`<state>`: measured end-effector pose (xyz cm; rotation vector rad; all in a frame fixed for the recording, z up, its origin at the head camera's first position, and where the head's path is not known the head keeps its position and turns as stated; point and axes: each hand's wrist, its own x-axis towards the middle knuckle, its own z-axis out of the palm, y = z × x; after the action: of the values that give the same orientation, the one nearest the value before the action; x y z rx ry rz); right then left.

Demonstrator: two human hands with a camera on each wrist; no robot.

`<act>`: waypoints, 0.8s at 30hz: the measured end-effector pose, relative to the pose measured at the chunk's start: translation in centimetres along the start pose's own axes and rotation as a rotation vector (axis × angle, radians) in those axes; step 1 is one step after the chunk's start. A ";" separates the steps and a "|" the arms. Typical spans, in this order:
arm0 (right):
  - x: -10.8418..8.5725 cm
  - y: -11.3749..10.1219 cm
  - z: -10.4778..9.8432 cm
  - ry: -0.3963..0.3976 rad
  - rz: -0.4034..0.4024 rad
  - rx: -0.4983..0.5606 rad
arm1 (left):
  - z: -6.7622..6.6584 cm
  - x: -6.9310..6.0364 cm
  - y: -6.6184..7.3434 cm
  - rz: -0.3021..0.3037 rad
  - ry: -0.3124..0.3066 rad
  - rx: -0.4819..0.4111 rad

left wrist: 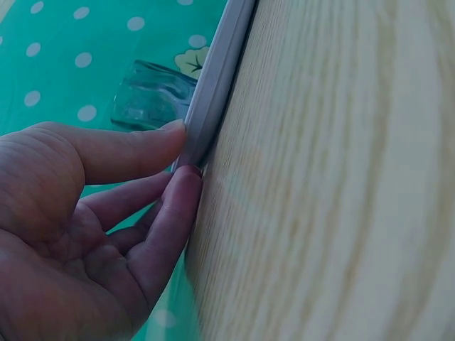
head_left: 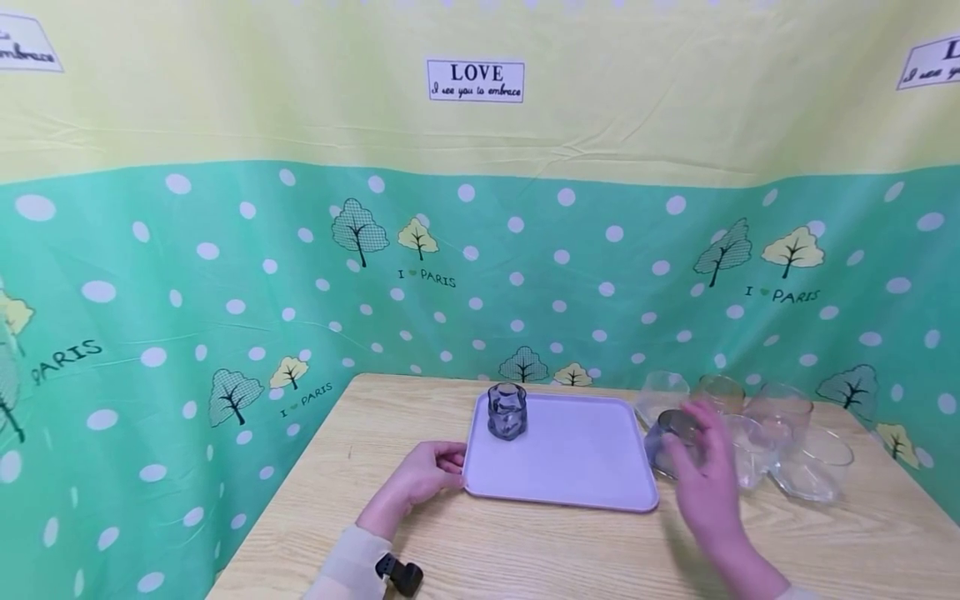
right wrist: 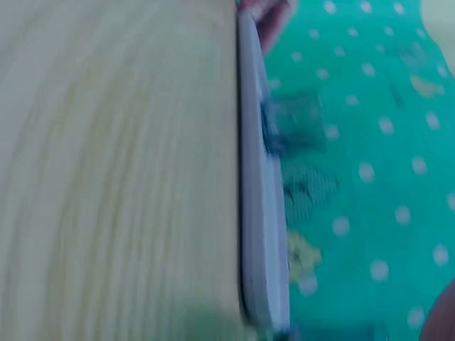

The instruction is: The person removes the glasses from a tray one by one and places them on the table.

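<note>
A light purple tray (head_left: 570,450) lies on the table, with a dark grey glass (head_left: 507,412) upright near its back left corner. My left hand (head_left: 429,473) pinches the tray's left edge, thumb on top and fingers beneath, as the left wrist view confirms. Just right of the tray stands a second dark grey glass (head_left: 667,446). Over that glass is my right hand (head_left: 708,492), blurred, with thumb and fingers apart. Whether it touches the glass is hard to see. In the right wrist view only a blurred bit of the hand (right wrist: 442,316) shows at the edge.
Several glasses crowd the right side: an amber one (head_left: 722,392), a pinkish one (head_left: 780,408), and clear ones such as the front right glass (head_left: 813,471). A green dotted curtain (head_left: 420,275) hangs behind the wooden table (head_left: 540,550).
</note>
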<state>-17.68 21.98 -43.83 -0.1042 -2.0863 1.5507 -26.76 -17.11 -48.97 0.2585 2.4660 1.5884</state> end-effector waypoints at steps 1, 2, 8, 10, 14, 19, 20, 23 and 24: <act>-0.2 -0.1 0.8 -0.029 -0.023 -0.005 | 0.0 0.0 0.0 0.005 -0.001 0.003; -0.4 -0.2 1.7 -0.061 -0.034 -0.010 | 0.0 0.1 0.0 0.005 -0.001 0.002; -1.1 0.2 6.9 -0.226 -0.047 0.012 | -0.1 0.1 0.0 0.014 -0.007 0.003; -0.9 0.4 8.7 -0.267 -0.021 -0.002 | -0.1 0.1 0.0 0.020 -0.008 0.003; 0.0 0.7 12.2 -0.329 0.045 -0.061 | -0.3 0.0 -0.1 0.034 -0.007 0.003; 0.9 1.5 15.4 -0.380 0.074 -0.126 | -0.3 -0.1 -0.1 0.030 -0.011 0.006; 1.0 1.7 15.9 -0.383 0.075 -0.138 | -0.3 -0.1 -0.1 0.032 -0.013 0.005; 1.5 2.0 17.2 -0.386 0.070 -0.168 | -0.1 -0.1 0.0 0.033 -0.017 0.001; 1.7 2.1 17.6 -0.387 0.067 -0.172 | -0.1 -0.1 0.0 0.035 -0.019 0.002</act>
<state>-27.71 8.03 -48.62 0.0719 -2.5394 1.5217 -26.73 -17.22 -48.94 0.3172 2.4622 1.5904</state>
